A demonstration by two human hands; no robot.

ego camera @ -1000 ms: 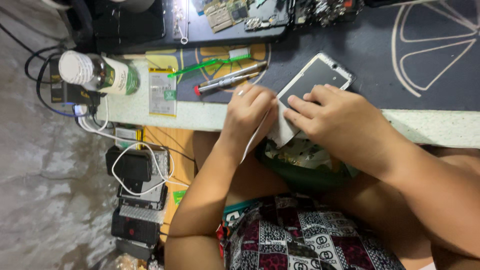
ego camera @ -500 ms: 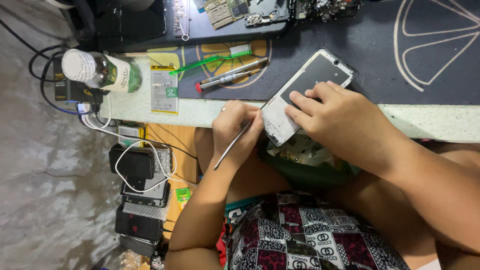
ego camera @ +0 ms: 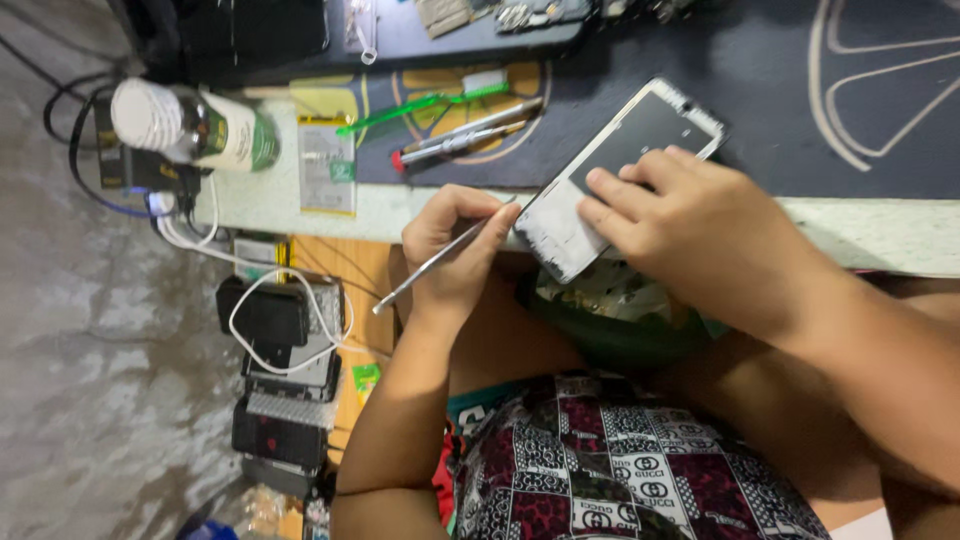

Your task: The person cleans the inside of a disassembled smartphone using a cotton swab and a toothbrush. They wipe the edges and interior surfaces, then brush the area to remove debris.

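A phone (ego camera: 630, 150) with a white frame and a dark face lies slanted on the dark mat (ego camera: 780, 90), its lower end past the table edge. My right hand (ego camera: 700, 235) presses down on it with fingers spread over the face. My left hand (ego camera: 455, 245) pinches a thin metal pry tool (ego camera: 435, 262). The tool's upper tip sits at the phone's left edge and its other end points down-left over my lap.
A white-capped bottle (ego camera: 190, 125) lies at the table's left end, beside a flat yellowish pack (ego camera: 325, 165). A green tool (ego camera: 420, 100) and a pen-like driver (ego camera: 465, 135) lie on the mat. Black chargers and white cables (ego camera: 280, 320) sit below the table.
My left hand came off the phone's corner, dropped below the table edge with the metal tool, then rose so the tip meets the phone's left edge. My right hand stayed on the phone.
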